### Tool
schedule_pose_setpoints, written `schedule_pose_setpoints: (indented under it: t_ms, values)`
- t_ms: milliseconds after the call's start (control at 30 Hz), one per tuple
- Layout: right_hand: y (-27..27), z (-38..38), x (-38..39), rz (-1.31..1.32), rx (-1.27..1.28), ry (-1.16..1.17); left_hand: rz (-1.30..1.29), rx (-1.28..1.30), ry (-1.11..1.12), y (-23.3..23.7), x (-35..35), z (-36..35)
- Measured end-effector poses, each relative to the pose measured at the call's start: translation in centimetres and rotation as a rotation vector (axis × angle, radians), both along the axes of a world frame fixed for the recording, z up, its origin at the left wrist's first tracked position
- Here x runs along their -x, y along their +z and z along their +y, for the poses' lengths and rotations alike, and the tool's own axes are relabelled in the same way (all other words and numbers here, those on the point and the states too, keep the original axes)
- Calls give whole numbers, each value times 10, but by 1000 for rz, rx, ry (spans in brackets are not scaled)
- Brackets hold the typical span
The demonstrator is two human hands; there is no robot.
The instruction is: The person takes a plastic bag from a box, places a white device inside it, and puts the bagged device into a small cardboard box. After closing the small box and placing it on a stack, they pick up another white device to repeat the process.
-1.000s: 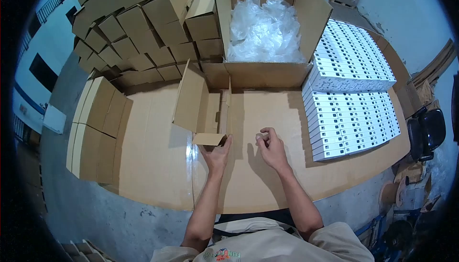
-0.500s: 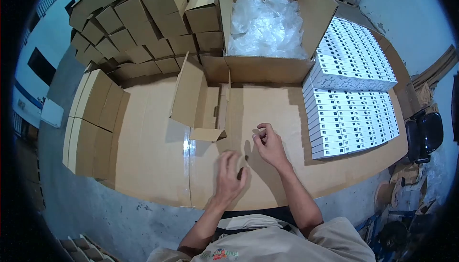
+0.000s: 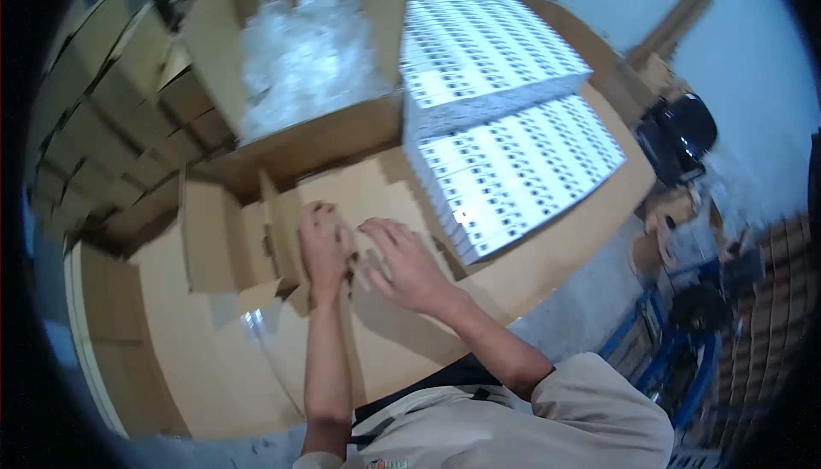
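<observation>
My left hand is just right of a small open cardboard box, its fingers curled but apart. Nothing shows in it, though it is slightly blurred. Close beside it, my right hand has its fingers spread and bent over the cardboard tabletop, with nothing in its grasp. The small box stands with its flaps up and its inside partly visible. To the right of my hands rise neat stacks of slim white boxes with dark square marks, in two levels.
A large open carton filled with clear plastic bags stands at the back. Brown boxes are piled at the far left, and more brown boxes line the left edge. A black chair is beyond the table.
The view has swung right, so the table's contents appear shifted left. My hands have moved closer together and toward the area between the small box and the white stacks.
</observation>
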State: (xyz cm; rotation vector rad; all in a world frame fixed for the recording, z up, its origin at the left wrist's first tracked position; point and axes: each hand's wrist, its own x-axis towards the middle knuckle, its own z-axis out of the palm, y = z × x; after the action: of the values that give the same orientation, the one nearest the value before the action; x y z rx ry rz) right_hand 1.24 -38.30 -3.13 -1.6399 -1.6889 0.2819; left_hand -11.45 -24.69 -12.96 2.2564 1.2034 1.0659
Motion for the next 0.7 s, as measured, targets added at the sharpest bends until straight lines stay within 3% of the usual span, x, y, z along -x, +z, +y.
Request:
schedule_pose_setpoints:
  t_ms: [200,433,700]
  values:
    - [22,-52,-27,-153,-84,-200,92,18,-58,2,-5,17]
    - [-12,-133,-61,-308,45,-587,221,24,-56,11,-1,15]
    - [-40,-155,-77,-397,203,-618,242,48,-54,15,-2,13]
